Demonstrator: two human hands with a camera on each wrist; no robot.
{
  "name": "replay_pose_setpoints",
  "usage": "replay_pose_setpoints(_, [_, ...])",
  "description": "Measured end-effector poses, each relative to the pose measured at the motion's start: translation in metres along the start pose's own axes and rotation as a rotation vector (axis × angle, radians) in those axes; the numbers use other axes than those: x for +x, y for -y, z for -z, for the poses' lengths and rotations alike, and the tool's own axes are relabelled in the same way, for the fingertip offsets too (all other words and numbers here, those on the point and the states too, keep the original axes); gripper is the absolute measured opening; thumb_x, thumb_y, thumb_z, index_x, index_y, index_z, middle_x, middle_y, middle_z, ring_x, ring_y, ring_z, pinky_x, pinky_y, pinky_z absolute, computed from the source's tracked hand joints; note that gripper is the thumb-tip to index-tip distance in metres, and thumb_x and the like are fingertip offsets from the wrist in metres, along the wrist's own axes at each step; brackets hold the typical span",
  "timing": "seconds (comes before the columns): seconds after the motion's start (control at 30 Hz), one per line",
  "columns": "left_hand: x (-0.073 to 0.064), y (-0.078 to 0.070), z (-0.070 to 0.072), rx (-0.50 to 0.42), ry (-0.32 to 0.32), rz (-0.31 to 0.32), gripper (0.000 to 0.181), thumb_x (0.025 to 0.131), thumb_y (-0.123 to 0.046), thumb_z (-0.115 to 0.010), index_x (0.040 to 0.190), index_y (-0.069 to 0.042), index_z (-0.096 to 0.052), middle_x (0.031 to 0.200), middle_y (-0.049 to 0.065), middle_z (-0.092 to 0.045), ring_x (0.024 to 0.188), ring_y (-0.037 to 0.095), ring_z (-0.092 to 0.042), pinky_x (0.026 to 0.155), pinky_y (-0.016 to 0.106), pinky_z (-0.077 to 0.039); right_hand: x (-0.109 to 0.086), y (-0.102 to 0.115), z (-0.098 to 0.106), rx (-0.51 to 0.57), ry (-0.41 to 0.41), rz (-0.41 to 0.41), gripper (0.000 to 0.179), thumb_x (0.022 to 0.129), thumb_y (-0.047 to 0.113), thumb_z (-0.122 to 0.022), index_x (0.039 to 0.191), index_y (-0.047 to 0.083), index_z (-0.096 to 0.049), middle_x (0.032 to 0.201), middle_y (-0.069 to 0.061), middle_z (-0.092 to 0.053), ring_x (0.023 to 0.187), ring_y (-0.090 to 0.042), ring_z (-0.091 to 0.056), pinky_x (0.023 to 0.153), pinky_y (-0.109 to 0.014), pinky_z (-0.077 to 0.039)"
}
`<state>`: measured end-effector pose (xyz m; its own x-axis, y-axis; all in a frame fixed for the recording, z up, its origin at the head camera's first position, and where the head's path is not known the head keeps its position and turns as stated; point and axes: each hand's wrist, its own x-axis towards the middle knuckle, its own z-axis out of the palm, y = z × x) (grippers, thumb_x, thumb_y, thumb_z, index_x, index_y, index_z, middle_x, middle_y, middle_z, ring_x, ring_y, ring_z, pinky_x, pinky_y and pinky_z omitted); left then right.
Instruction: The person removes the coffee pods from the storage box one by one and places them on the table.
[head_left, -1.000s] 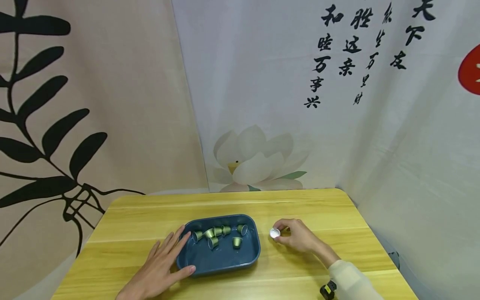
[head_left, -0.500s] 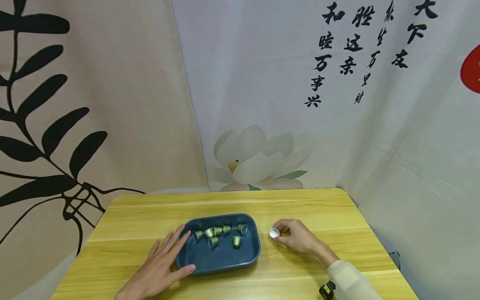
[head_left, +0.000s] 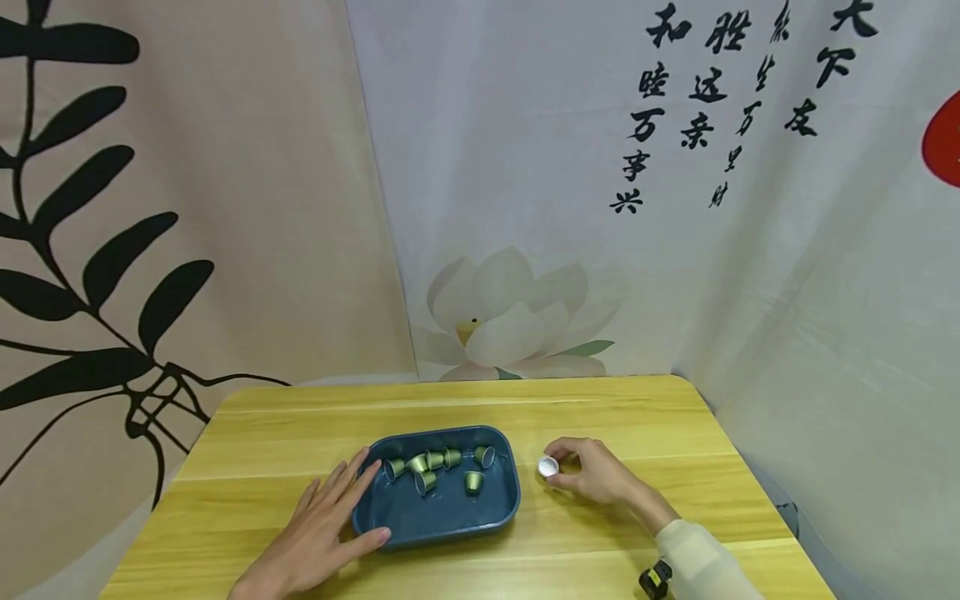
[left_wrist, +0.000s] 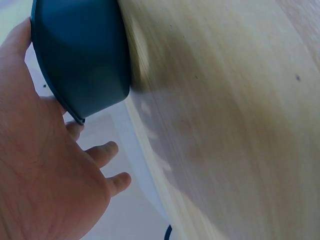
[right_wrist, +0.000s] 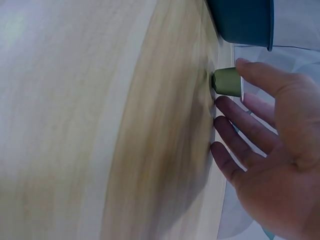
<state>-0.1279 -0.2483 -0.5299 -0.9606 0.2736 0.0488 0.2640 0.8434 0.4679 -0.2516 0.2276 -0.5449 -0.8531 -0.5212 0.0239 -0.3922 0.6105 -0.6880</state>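
Observation:
My right hand (head_left: 592,471) is to the right of the blue tray (head_left: 442,533). Thumb and index finger pinch a small green coffee capsule (right_wrist: 228,82) at its rim. Its silvery round top faces up in the head view, and its narrow end is right at the tabletop in the right wrist view. My left hand (head_left: 318,525) rests with spread, mostly straight fingers on the left end of the tray, the thumb at the near rim. Inside the tray lie several more green capsules (head_left: 473,482), grouped toward its far side, some tipped over.
The yellow wooden table (head_left: 600,558) has rounded far corners. Behind it hangs a pale cloth backdrop (head_left: 525,208) with a lotus, dark leaves and writing. A black wrist strap (head_left: 656,579) sits by the right sleeve (head_left: 701,554).

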Motion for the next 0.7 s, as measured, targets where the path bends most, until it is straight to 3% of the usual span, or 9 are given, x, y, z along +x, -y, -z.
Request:
replay_pose_setpoints(0.2, [0.0000, 0.0008, -0.0007, -0.012, 0.001, 0.001, 0.094, 0.105, -0.068, -0.070, 0.181, -0.030, -0.031, 0.192, 0.007, -0.018, 0.168, 0.061, -0.030, 0.122, 0.095, -0.021, -0.0022, 0.0010, 0.0022, -0.005, 0.001, 0.001, 0.040, 0.099, 0.032, -0.090, 0.133, 0.013, -0.077, 0.120, 0.006, -0.081, 0.114, -0.016, -0.075, 0.106, -0.048, -0.064])
replay_pose_setpoints(0.37, [-0.0003, 0.0011, -0.0009, -0.012, -0.004, -0.002, 0.093, 0.105, -0.068, -0.070, 0.181, -0.030, -0.031, 0.192, 0.007, -0.018, 0.168, 0.061, -0.030, 0.122, 0.094, -0.022, -0.0063, 0.0033, 0.0038, -0.004, 0.005, 0.016, 0.050, 0.101, 0.034, -0.088, 0.141, 0.007, -0.074, 0.126, 0.000, -0.080, 0.119, -0.025, -0.075, 0.108, -0.052, -0.063])
replay_pose_setpoints(0.57, [-0.0003, 0.0010, -0.0005, -0.019, -0.001, -0.003, 0.093, 0.105, -0.067, -0.070, 0.181, -0.030, -0.031, 0.192, 0.007, -0.018, 0.169, 0.061, -0.030, 0.123, 0.094, -0.021, -0.0095, 0.0055, 0.0049, -0.024, -0.001, 0.011, 0.066, 0.103, 0.042, -0.084, 0.154, 0.004, -0.065, 0.146, -0.012, -0.075, 0.131, -0.035, -0.071, 0.115, -0.061, -0.059])
replay_pose_setpoints(0.7, [-0.0004, 0.0012, -0.0002, -0.023, 0.003, 0.001, 0.094, 0.105, -0.068, -0.070, 0.181, -0.030, -0.031, 0.192, 0.006, -0.017, 0.169, 0.060, -0.030, 0.123, 0.094, -0.020, -0.0094, 0.0088, 0.0061, -0.021, -0.008, -0.003, 0.071, 0.106, 0.049, -0.079, 0.160, 0.007, -0.060, 0.158, -0.014, -0.068, 0.141, -0.041, -0.067, 0.118, -0.068, -0.055])
